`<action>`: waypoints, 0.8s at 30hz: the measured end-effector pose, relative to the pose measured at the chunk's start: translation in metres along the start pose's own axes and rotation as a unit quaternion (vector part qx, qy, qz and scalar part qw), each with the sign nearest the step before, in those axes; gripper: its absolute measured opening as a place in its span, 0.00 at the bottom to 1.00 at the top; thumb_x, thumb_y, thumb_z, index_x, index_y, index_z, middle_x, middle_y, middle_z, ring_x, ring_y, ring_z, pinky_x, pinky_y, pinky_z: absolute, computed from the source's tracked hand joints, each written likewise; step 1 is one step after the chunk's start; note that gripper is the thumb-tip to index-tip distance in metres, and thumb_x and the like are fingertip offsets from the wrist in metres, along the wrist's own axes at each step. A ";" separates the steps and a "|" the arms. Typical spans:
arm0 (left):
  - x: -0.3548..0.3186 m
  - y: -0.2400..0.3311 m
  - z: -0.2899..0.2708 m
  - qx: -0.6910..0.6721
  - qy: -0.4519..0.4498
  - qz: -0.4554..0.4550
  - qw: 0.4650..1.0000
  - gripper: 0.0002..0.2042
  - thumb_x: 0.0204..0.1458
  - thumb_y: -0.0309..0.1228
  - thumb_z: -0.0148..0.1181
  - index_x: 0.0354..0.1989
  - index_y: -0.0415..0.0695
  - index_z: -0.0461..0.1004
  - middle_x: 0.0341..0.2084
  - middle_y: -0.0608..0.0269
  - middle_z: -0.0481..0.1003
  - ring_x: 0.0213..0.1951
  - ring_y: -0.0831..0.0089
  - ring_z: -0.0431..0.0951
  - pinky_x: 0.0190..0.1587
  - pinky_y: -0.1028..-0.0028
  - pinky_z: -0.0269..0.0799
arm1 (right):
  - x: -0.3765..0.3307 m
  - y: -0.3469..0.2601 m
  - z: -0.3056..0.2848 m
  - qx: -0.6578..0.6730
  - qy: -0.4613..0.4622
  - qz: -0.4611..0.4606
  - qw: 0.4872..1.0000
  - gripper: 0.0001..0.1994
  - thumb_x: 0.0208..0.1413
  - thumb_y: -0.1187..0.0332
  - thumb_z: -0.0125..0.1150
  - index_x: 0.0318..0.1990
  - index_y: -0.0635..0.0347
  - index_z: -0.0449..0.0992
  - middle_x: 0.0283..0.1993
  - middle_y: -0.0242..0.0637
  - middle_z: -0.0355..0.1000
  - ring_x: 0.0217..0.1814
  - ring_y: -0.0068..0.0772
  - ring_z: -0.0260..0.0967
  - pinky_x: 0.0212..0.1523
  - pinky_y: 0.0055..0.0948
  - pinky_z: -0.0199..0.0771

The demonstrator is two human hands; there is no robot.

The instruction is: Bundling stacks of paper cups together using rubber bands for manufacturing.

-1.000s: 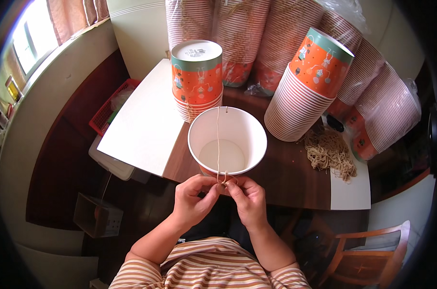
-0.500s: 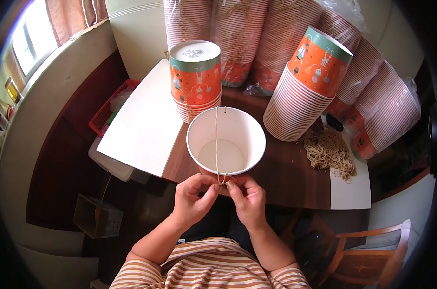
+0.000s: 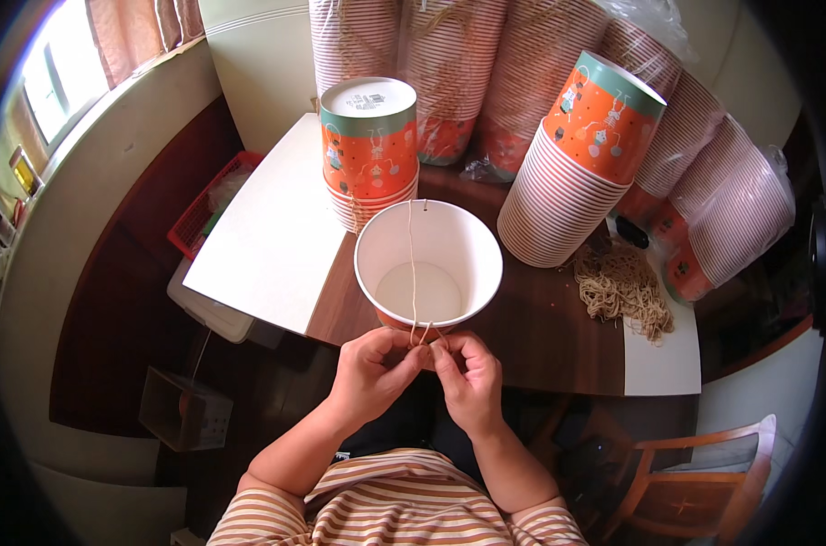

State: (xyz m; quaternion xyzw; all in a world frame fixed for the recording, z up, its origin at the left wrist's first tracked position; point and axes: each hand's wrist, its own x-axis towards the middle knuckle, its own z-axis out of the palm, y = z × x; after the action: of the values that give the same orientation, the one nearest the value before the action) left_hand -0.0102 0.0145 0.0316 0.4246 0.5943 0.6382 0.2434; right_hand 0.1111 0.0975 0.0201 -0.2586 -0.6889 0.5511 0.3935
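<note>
An open paper bucket (image 3: 463, 250), white inside, stands at the table's near edge with its mouth tilted toward me. A thin beige string (image 3: 413, 264) runs across the mouth from the far rim to the near rim. Just below the near rim, my left hand (image 3: 376, 367) pinches the string between thumb and forefinger. My right hand (image 3: 467, 373) is close beside it, thumb and forefinger closed on the string too. Their fingertips almost meet and partly hide the string's end and any knot there.
Behind the bucket stands a short stack of upturned orange buckets (image 3: 369, 150). A taller stack (image 3: 567, 182) leans to its right. Loose beige strings (image 3: 622, 291) lie in a heap on the right. Bagged bucket stacks (image 3: 540, 77) line the back. A wooden chair (image 3: 695, 482) is at lower right.
The bunched string at the near rim has loosened into separate strands between my fingers. My fingertips have shifted slightly, and the bucket has tipped a little.
</note>
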 end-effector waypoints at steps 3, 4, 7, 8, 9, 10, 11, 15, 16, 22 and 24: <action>-0.001 0.000 0.000 -0.008 0.016 0.010 1.000 0.05 0.49 0.23 0.62 0.32 0.34 0.75 0.25 0.61 0.78 0.29 0.82 0.78 0.30 0.81 0.74 | 0.001 -0.001 0.000 -0.021 0.002 -0.005 1.000 0.05 0.57 0.72 0.58 0.34 0.66 0.73 0.31 0.31 0.74 0.32 0.15 0.68 0.36 0.18 0.71; -0.001 0.000 0.000 -0.008 0.016 0.010 1.000 0.05 0.49 0.23 0.62 0.32 0.34 0.75 0.25 0.61 0.78 0.29 0.82 0.78 0.30 0.81 0.74 | 0.001 -0.002 -0.001 -0.030 0.002 -0.005 1.000 0.06 0.57 0.72 0.58 0.34 0.66 0.72 0.31 0.31 0.74 0.33 0.15 0.68 0.36 0.18 0.71; -0.001 -0.001 0.000 -0.018 0.026 0.007 0.999 0.04 0.49 0.22 0.61 0.32 0.34 0.76 0.24 0.61 0.78 0.28 0.83 0.77 0.30 0.82 0.73 | 0.001 -0.001 -0.001 -0.028 0.003 -0.015 0.999 0.06 0.57 0.72 0.58 0.35 0.66 0.72 0.31 0.31 0.74 0.33 0.15 0.68 0.36 0.18 0.71; -0.001 -0.002 0.000 -0.025 0.024 0.005 0.999 0.04 0.50 0.22 0.61 0.32 0.34 0.76 0.24 0.62 0.78 0.28 0.83 0.77 0.30 0.82 0.73 | 0.001 0.001 -0.001 -0.028 0.003 -0.015 0.999 0.06 0.57 0.72 0.58 0.35 0.66 0.72 0.31 0.31 0.74 0.33 0.15 0.68 0.36 0.18 0.71; -0.002 -0.003 -0.001 -0.031 0.022 0.004 0.999 0.04 0.50 0.22 0.61 0.33 0.34 0.76 0.25 0.62 0.78 0.28 0.84 0.77 0.30 0.82 0.73 | 0.000 0.004 -0.001 -0.002 0.004 -0.001 1.000 0.06 0.57 0.72 0.58 0.35 0.66 0.72 0.32 0.31 0.74 0.33 0.16 0.68 0.37 0.18 0.71; -0.002 -0.002 -0.002 -0.031 0.022 0.004 0.999 0.04 0.50 0.22 0.61 0.33 0.34 0.76 0.25 0.62 0.78 0.28 0.84 0.77 0.30 0.82 0.73 | 0.000 0.006 -0.001 0.024 0.004 0.014 1.000 0.06 0.57 0.72 0.58 0.36 0.66 0.73 0.33 0.32 0.74 0.34 0.17 0.69 0.38 0.18 0.70; -0.003 0.001 -0.003 -0.031 0.016 -0.015 0.999 0.04 0.51 0.22 0.61 0.33 0.34 0.75 0.25 0.63 0.78 0.28 0.84 0.76 0.30 0.83 0.72 | 0.000 0.004 -0.001 0.024 0.004 0.015 1.000 0.06 0.57 0.72 0.58 0.36 0.66 0.73 0.33 0.32 0.74 0.34 0.17 0.69 0.38 0.18 0.70; -0.004 0.004 -0.001 -0.046 0.026 -0.010 0.999 0.04 0.54 0.24 0.59 0.34 0.34 0.75 0.22 0.68 0.75 0.23 0.87 0.69 0.24 0.86 0.63 | 0.000 -0.002 0.001 0.220 -0.023 0.099 0.970 0.05 0.57 0.73 0.57 0.37 0.66 0.73 0.36 0.35 0.74 0.37 0.22 0.71 0.45 0.23 0.72; -0.003 0.006 0.000 -0.046 0.026 -0.010 0.999 0.04 0.54 0.24 0.59 0.34 0.34 0.75 0.22 0.68 0.75 0.23 0.87 0.69 0.24 0.86 0.63 | -0.001 -0.002 0.001 0.256 -0.030 0.119 0.959 0.05 0.57 0.73 0.57 0.38 0.66 0.73 0.37 0.36 0.74 0.37 0.23 0.72 0.47 0.24 0.73; -0.004 0.006 -0.002 -0.079 0.008 -0.019 0.997 0.05 0.54 0.25 0.59 0.35 0.35 0.75 0.24 0.66 0.77 0.25 0.86 0.72 0.25 0.86 0.66 | 0.001 -0.003 0.003 0.242 -0.041 0.115 0.962 0.04 0.57 0.74 0.56 0.37 0.66 0.73 0.36 0.36 0.75 0.38 0.23 0.72 0.47 0.25 0.74; -0.004 0.005 -0.006 -0.108 0.001 -0.049 0.993 0.07 0.55 0.26 0.58 0.37 0.34 0.76 0.27 0.64 0.78 0.26 0.84 0.74 0.26 0.85 0.68 | 0.001 -0.005 0.003 0.226 -0.038 0.108 0.967 0.04 0.57 0.74 0.56 0.37 0.66 0.73 0.35 0.35 0.75 0.38 0.23 0.72 0.47 0.25 0.74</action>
State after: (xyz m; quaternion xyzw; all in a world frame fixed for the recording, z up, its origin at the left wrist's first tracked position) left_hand -0.0117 0.0071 0.0354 0.3651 0.5421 0.6865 0.3186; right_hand 0.1085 0.0955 0.0251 -0.2148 -0.5290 0.7411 0.3533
